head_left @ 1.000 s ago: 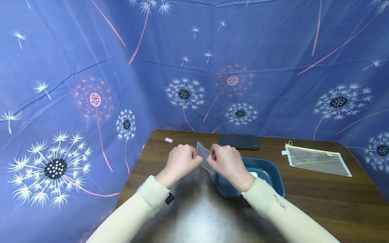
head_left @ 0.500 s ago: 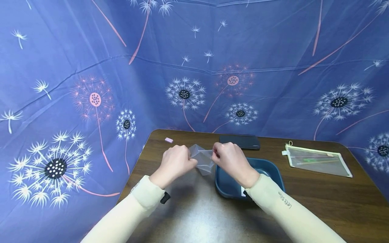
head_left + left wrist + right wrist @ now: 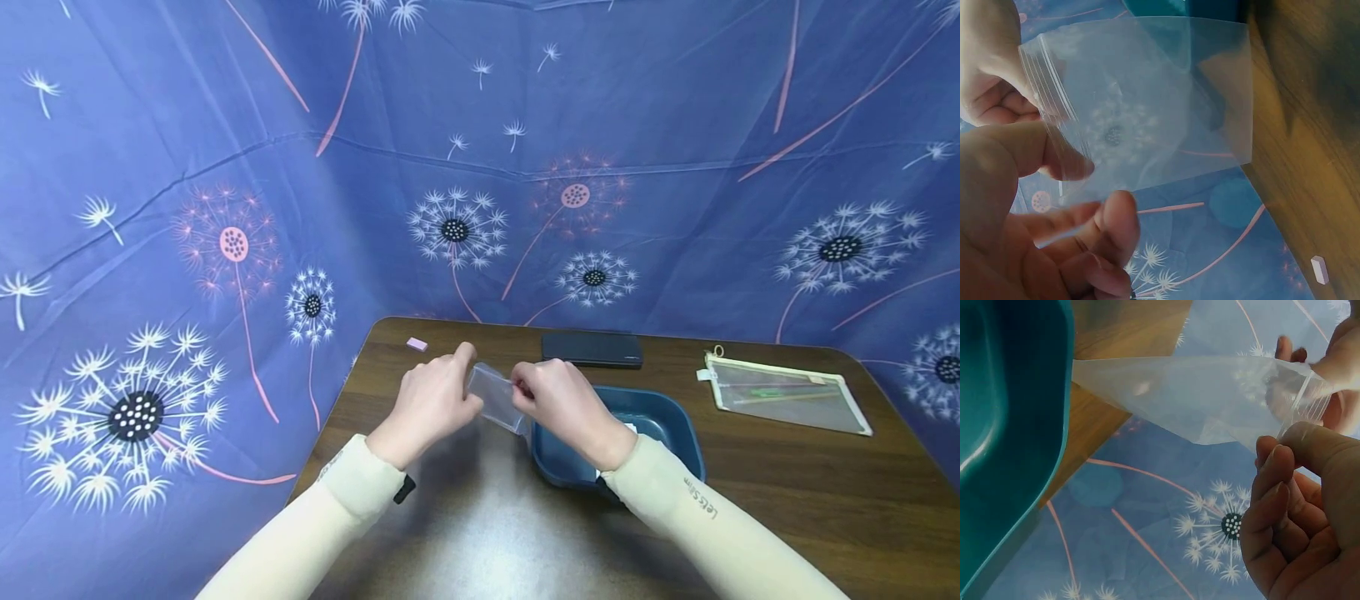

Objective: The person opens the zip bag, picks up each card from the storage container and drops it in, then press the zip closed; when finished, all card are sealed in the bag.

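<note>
A clear zip-lock bag [image 3: 495, 398] hangs between my two hands, its ridged zip edge [image 3: 1054, 81] toward me. My right hand [image 3: 566, 408] pinches one corner of that edge between thumb and curled forefinger, as the right wrist view shows. My left hand [image 3: 431, 404] is at the other side of the zip edge. Its thumb [image 3: 1072, 162] lies against the bag's mouth, seen through the film, while its fingers [image 3: 1119, 219] stand apart from the plastic. Whether the thumb is inside the mouth I cannot tell. Nothing shows inside the bag.
Under my right forearm is a blue plastic tray [image 3: 678, 417] with something white in it. A black case [image 3: 592, 350] lies behind it. A mesh zip pouch [image 3: 787, 394] with pencil-like items lies at right. A pink eraser-like block [image 3: 417, 343] sits back left.
The bag was stretched between two pinching hands. My left fingers have since loosened, the forefinger lifting away. The bag now hangs flatter, tilted down to the right, from my right hand.
</note>
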{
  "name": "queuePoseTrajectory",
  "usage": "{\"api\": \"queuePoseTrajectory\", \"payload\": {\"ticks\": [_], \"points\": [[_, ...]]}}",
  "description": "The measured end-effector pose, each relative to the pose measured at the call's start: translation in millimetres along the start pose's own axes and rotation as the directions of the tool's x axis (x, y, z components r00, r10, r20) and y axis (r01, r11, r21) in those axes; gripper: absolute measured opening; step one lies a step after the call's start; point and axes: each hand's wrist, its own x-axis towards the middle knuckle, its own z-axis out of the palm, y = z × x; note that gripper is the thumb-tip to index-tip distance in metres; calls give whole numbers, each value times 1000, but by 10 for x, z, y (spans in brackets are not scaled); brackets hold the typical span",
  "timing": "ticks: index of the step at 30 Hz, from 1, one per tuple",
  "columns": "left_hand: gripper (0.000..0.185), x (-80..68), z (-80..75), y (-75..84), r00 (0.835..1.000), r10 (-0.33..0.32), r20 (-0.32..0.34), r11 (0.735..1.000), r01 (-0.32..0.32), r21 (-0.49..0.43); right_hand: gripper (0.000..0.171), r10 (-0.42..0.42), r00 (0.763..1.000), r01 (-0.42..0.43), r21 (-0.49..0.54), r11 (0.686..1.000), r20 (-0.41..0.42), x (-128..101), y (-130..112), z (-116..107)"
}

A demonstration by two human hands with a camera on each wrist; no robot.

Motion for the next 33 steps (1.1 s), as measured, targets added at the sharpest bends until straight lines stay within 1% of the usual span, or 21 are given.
{"api": "queuePoseTrajectory", "payload": {"ticks": [2,3,5,8,10,14,16,18,21,23,25,28,30,33], "points": [[36,21,-3,20,999,31,-17,999,-31,-16,13,-4,1000,4,1,1000,8,-4,-21,1],[34,31,-5,31,998,45,-32,999,-45,-18,13,-6,1000,6,1,1000,10,-5,-33,-2],[25,50,-9,49,995,69,-67,997,-70,-20,14,-12,1000,12,-2,1000,13,-8,-50,-8],[11,73,-30,62,986,97,-136,995,-101,-26,11,-11,1000,11,3,1000,13,-12,-58,-21],[10,84,-56,62,978,117,-170,992,-125,-37,8,8,1000,-8,13,1000,10,-21,-47,-32],[14,98,-118,58,968,148,-203,982,-168,-82,8,67,998,-67,27,997,1,-55,-10,-58],[16,105,-140,56,963,159,-216,978,-184,-101,9,96,995,-96,25,995,6,-78,4,-68],[16,112,-151,54,955,167,-244,974,-197,-107,7,138,990,-139,29,990,30,-98,3,-85],[14,116,-151,46,941,178,-288,972,-214,-100,8,220,970,-227,58,972,104,-117,-9,-110],[13,115,-150,40,933,180,-311,972,-217,-90,11,280,945,-297,86,951,168,-126,-22,-134],[14,112,-148,34,930,176,-323,975,-211,-75,13,323,919,-355,118,928,226,-138,-29,-156],[18,101,-152,27,937,163,-309,980,-190,-59,13,355,891,-410,169,896,282,-164,-33,-188],[20,89,-159,24,945,157,-288,982,-180,-58,13,364,883,-430,201,880,296,-178,-33,-209],[22,72,-179,28,955,151,-257,983,-172,-62,14,375,880,-445,230,866,290,-181,-29,-237]]}}
